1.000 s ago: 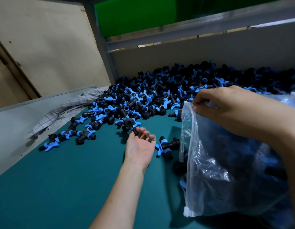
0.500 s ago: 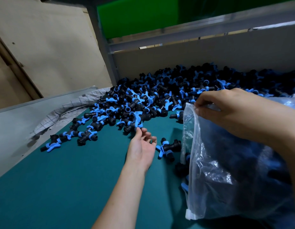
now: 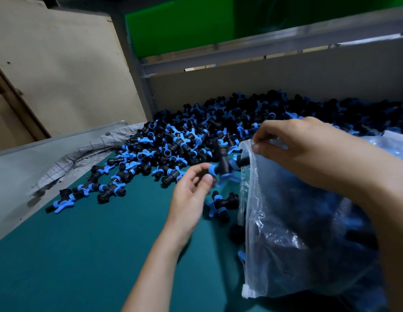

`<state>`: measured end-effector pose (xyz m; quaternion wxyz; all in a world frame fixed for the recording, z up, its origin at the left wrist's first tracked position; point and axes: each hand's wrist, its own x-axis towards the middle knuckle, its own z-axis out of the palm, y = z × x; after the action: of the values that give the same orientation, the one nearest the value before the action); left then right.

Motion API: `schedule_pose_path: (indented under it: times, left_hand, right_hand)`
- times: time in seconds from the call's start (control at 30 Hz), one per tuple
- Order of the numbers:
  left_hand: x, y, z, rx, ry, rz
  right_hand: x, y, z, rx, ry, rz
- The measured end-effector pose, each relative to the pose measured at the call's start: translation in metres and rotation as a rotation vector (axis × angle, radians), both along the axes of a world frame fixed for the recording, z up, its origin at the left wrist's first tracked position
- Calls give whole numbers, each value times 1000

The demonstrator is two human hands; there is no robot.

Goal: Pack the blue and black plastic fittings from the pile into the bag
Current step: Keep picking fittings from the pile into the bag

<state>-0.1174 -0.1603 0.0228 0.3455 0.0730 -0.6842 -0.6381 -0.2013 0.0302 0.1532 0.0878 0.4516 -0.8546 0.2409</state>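
The bench [image 3: 83, 255] is topped with a smooth teal mat, and a heaped pile [image 3: 218, 131] of fittings lies against its far edge, spilling toward the left edge. They are stubby black plastic tees with bright blue collars and wing-shaped tabs, matte and hard-looking. The left hand [image 3: 191, 192] is curled, finger and thumb pinching the blue end of one fitting [image 3: 223, 165], which is blurred and sits right at the mouth of the bag [image 3: 297, 233]. The bag stands along the right side of the bench. It is thin clear film, crinkled and glossy, with a white zip strip down its open edge, and dark fittings show dimly through it. The right hand [image 3: 308, 149] pinches the top rim of the bag and holds it up and open. Another tee [image 3: 223, 203] lies flat on the mat just beside the bag. A rumpled grey checked cloth [image 3: 83, 152] lies along the left edge
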Motion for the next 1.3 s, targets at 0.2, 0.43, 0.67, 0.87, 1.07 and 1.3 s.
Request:
schedule_pose_path:
  times: [0.2, 0.43, 0.67, 0.87, 1.07, 1.3]
  left_hand:
    - [2, 65, 18, -38, 10, -346]
    - [-19, 97, 35, -281, 91, -468]
    - [-4, 64, 39, -154, -64, -579]
    - [10, -3, 10, -411, -346, 136]
    - [8, -1, -18, -785, -751, 10]
    - [2, -17, -20, -667, -715, 291]
  right_hand:
    - [2, -3, -2, -11, 67, -36]
    - [3, -3, -2, 63, 84, -46]
    - [4, -2, 1, 44, 33, -30]
    - [7, 0, 3, 50, 7, -30]
    - [9, 0, 4, 60, -5, -31]
    - [9, -1, 4, 77, -10, -38]
